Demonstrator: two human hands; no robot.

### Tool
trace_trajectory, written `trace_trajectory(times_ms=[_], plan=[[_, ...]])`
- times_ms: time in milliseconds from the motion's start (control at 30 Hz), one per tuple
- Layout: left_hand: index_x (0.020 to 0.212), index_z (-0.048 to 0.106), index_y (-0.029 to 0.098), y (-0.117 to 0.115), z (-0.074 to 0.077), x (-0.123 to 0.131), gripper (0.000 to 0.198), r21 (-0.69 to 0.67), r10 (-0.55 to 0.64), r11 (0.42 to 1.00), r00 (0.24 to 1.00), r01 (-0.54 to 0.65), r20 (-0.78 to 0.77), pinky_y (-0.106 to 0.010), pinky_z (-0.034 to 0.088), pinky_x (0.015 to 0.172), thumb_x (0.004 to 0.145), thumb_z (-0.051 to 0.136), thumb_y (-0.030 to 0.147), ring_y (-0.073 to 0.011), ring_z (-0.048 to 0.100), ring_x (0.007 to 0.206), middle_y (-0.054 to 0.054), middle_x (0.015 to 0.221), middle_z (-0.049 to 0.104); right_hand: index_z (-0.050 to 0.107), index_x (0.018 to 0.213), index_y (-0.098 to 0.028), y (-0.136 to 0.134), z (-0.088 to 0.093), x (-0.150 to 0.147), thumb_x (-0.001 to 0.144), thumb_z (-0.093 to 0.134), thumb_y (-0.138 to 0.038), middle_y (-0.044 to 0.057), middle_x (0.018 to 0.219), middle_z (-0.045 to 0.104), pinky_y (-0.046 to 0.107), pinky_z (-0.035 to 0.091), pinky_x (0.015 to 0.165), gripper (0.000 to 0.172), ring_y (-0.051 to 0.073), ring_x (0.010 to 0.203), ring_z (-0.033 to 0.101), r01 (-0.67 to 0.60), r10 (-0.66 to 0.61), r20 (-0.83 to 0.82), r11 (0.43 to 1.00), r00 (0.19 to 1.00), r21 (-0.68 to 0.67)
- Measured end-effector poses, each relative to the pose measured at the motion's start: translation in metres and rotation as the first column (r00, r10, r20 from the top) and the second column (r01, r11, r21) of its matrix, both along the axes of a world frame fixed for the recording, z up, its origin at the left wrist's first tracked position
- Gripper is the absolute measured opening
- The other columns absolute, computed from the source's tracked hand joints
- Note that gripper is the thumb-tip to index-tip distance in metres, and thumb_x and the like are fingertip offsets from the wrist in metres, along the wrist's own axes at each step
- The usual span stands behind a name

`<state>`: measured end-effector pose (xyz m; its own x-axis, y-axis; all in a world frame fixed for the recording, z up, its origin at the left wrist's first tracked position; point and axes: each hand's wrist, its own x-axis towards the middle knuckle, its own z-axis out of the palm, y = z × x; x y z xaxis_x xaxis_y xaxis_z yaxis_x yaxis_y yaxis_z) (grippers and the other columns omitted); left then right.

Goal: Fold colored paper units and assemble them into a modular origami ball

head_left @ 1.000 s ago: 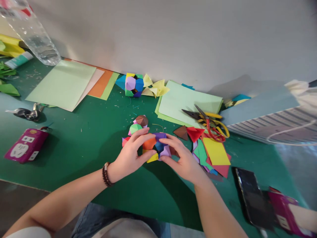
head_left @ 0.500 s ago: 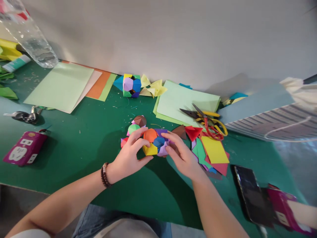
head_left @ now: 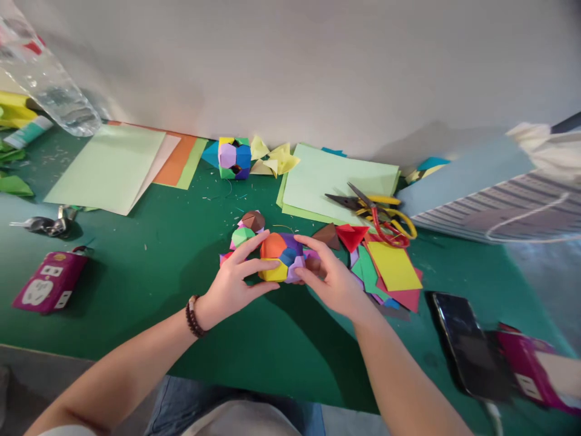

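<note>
Paper ball (head_left: 278, 257) sits between the left hand (head_left: 231, 280) and right hand (head_left: 333, 281). Fingers (head_left: 256, 264) of both hands spread apart, their tips pressing its sides.

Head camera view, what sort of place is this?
It looks like a paper-craft workspace, probably a desk set up for origami: a green cutting mat strewn with paper scraps, sheets of coloured paper, scissors and an origami ball.
</note>
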<state>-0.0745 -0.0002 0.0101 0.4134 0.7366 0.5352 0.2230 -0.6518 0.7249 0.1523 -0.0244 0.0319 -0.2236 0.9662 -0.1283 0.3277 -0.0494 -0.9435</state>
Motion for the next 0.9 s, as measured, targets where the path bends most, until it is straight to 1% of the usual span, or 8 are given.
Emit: trace_trajectory(times_ms=[200,267,333,433,533,633,767,900], plan=[[0.108,0.07,0.023,0.003,0.001,-0.003,0.031,-0.01,0.012,1.0,0.999,-0.013,-0.03,-0.052,0.053,0.104,0.078,0.079,0.024,-0.0312,0.053,0.133,-0.015,0.149,0.049,0.046,0.138,-0.032,0.003,-0.001,-0.001,0.093,0.059,-0.038,0.009,0.132,0.057,0.037,0.065,0.074,0.047,0.018,0.087,0.07,-0.011,0.009,0.023,0.996,1.0,0.087],[0.108,0.069,0.023,0.003,0.002,-0.003,0.031,-0.057,0.012,0.998,0.999,-0.014,-0.036,-0.055,0.051,0.105,0.078,0.078,0.024,-0.0318,0.053,0.133,-0.015,0.148,0.049,0.05,0.136,-0.032,0.005,0.0,0.0,0.094,0.057,-0.039,0.01,0.135,0.056,0.038,0.064,0.076,0.043,0.02,0.096,0.068,-0.027,0.013,0.079,0.983,0.997,0.181],[0.108,0.069,0.023,0.003,0.003,-0.004,0.03,-0.137,0.001,0.991,1.0,-0.004,-0.024,-0.055,0.053,0.103,0.08,0.077,0.023,-0.0325,0.052,0.134,-0.015,0.149,0.048,0.052,0.135,-0.032,0.006,0.002,0.001,0.095,0.055,-0.039,0.01,0.136,0.056,0.042,0.061,0.086,0.04,0.024,0.111,0.064,-0.066,0.023,0.155,0.958,0.988,0.279],[0.11,0.069,0.024,0.003,0.004,-0.004,0.029,-0.297,-0.022,0.954,0.998,0.038,0.059,-0.049,0.059,0.095,0.082,0.074,0.024,-0.0336,0.05,0.136,-0.015,0.152,0.044,0.047,0.14,-0.032,0.008,0.006,0.004,0.091,0.062,-0.043,0.009,0.142,0.055,0.05,0.05,0.103,0.052,0.029,0.131,0.052,-0.171,0.072,0.285,0.925,0.956,0.339],[0.112,0.069,0.024,0.004,0.006,-0.003,0.029,-0.432,-0.015,0.899,0.99,0.074,0.139,-0.043,0.062,0.089,0.084,0.072,0.027,-0.0334,0.052,0.134,-0.016,0.153,0.041,0.04,0.147,-0.033,0.009,0.007,0.005,0.082,0.071,-0.049,0.01,0.147,0.051,0.056,0.047,0.105,0.073,0.033,0.135,0.048,-0.229,0.092,0.398,0.922,0.913,0.312],[0.112,0.069,0.022,0.004,0.009,-0.002,0.03,-0.505,0.027,0.861,0.987,0.059,0.16,-0.04,0.062,0.09,0.084,0.072,0.031,-0.0333,0.052,0.134,-0.016,0.15,0.046,0.041,0.147,-0.032,0.008,0.006,0.003,0.082,0.071,-0.05,0.011,0.147,0.052,0.057,0.045,0.106,0.074,0.033,0.136,0.047,-0.238,0.059,0.454,0.907,0.889,0.348],[0.115,0.068,0.023,0.003,0.01,-0.003,0.034,-0.517,0.054,0.855,0.984,0.041,0.168,-0.042,0.059,0.094,0.084,0.072,0.036,-0.0342,0.051,0.135,-0.016,0.148,0.048,0.046,0.145,-0.029,0.007,0.005,0.0,0.087,0.067,-0.047,0.015,0.154,0.042,0.056,0.043,0.109,0.065,0.034,0.139,0.044,-0.228,0.025,0.433,0.876,0.901,0.425],[0.125,0.064,0.028,0.001,0.011,-0.004,0.054,-0.447,-0.024,0.886,0.975,0.123,0.221,-0.046,0.057,0.097,0.075,0.081,0.036,-0.0362,0.046,0.138,-0.014,0.154,0.039,0.046,0.145,-0.03,0.005,0.005,-0.001,0.093,0.059,-0.045,0.015,0.163,0.023,0.052,0.045,0.108,0.056,0.033,0.143,0.039,-0.233,0.04,0.375,0.842,0.926,0.486]])
